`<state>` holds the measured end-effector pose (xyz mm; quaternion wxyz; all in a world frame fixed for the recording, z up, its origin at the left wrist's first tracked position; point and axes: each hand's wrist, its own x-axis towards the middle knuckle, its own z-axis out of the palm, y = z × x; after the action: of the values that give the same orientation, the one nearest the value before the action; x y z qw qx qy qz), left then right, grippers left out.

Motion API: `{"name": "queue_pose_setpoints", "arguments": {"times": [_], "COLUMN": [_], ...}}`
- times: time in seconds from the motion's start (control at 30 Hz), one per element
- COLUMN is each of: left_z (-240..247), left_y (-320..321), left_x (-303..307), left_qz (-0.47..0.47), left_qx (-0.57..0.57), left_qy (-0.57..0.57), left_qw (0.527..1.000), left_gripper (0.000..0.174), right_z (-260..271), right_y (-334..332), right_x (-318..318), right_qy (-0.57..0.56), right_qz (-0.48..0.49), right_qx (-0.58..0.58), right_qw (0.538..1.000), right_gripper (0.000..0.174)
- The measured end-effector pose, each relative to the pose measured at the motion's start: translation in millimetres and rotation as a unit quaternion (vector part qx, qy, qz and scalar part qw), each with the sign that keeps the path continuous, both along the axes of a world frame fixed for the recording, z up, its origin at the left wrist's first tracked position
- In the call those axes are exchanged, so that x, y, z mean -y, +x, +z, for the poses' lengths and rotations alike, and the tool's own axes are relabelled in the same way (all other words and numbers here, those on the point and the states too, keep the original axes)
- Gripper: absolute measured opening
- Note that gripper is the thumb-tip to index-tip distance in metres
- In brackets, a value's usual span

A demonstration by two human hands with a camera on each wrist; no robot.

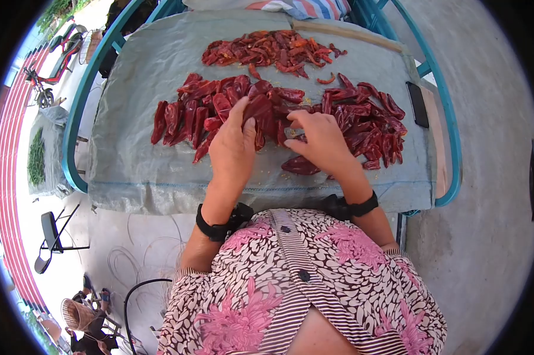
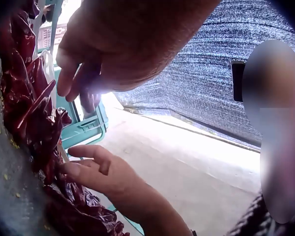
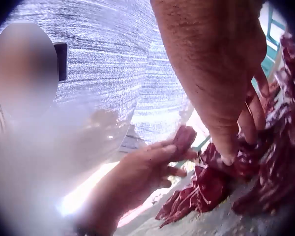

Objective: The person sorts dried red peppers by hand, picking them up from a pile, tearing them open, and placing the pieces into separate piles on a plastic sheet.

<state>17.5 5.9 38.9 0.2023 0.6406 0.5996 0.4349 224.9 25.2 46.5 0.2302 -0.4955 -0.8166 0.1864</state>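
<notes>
My left hand [image 1: 234, 145] pinches a dried red chili pepper [image 1: 260, 110] between thumb and fingers, raised over the middle of the heap. In the right wrist view that pepper [image 3: 185, 138] sticks up from the fingertips of the left hand [image 3: 145, 164]. Just to the right, my right hand [image 1: 321, 141] reaches down at the peppers, thumb and forefinger apart. Its fingertips are among the loose peppers [image 3: 211, 184] in the right wrist view. Whole dark red peppers [image 1: 181, 118] lie to the left of the hands, and another pile [image 1: 367, 121] lies to the right.
A third pile of smaller, brighter chili pieces [image 1: 267, 50] lies at the back of the grey-green sheet [image 1: 142, 65]. A phone [image 1: 417, 105] lies at its right edge. Teal metal rails [image 1: 71, 136] flank the sheet. A folding chair [image 1: 52, 234] stands on the floor, left.
</notes>
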Motion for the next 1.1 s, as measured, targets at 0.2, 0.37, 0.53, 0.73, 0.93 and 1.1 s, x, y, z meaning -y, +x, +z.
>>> {"name": "queue_pose_setpoints", "arguments": {"times": [0.2, 0.37, 0.53, 0.73, 0.93, 1.1], "left_z": [0.4, 2.2, 6.5, 2.0, 3.0, -8.0], "left_y": [1.2, 1.8, 23.9, 5.8, 6.1, 4.2], "left_x": [-2.1, 7.5, 8.0, 7.0, 10.8, 14.2], "left_qz": [0.015, -0.101, -0.131, -0.059, -0.095, -0.121], "left_qx": [-0.148, 0.11, 0.124, 0.038, 0.067, 0.051], "left_qy": [0.162, -0.101, -0.045, -0.029, -0.035, -0.035], "left_qw": [0.975, 0.984, 0.983, 0.997, 0.993, 0.991], "left_gripper": [0.038, 0.045, 0.045, 0.048, 0.046, 0.048], "right_z": [-21.3, 6.1, 24.8, -11.5, -23.1, -25.2], "right_y": [-2.6, 12.0, -0.5, 39.1, 40.2, 42.8], "right_x": [-8.2, -0.9, 16.7, 9.4, 3.3, 1.3], "right_qy": [0.006, -0.104, -0.101, 0.063, 0.089, 0.086], "right_qz": [-0.021, -0.048, 0.035, -0.014, -0.023, -0.034], "right_qx": [0.042, -0.138, -0.26, 0.133, 0.203, 0.168], "right_qw": [0.999, 0.984, 0.96, 0.989, 0.975, 0.982], "right_gripper": [0.045, 0.046, 0.05, 0.036, 0.029, 0.029]}}
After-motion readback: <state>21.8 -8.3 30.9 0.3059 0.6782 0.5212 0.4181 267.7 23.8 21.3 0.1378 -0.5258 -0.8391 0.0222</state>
